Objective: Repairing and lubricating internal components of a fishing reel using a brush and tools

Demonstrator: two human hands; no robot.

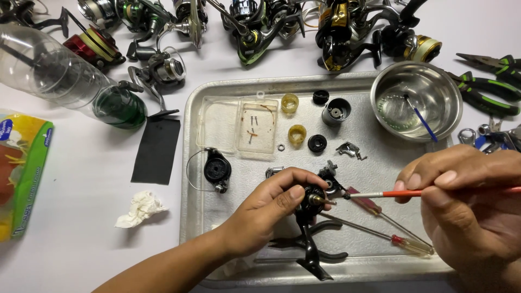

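My left hand (268, 209) grips a black fishing reel body (310, 217) above a metal tray (190, 163); a brass shaft sticks out of the body toward the right. My right hand (467, 201) holds a thin red-handled brush (401, 193), its tip touching the reel body near the shaft. On the tray lie a black rotor with a wire bail (216, 171), a clear plastic lid with small screws (257, 127), two yellow rings (290, 103), black caps (317, 143), a grey spool part (336, 111) and two red-handled screwdrivers (404, 244).
A steel bowl (442, 89) with liquid and a blue brush sits at the tray's far right corner. Several fishing reels (255, 24) line the far edge. Green-handled pliers (488, 89) lie right; clear plastic bottle (59, 70), black pad (156, 149), crumpled tissue (140, 209), yellow-green packet (21, 173) left.
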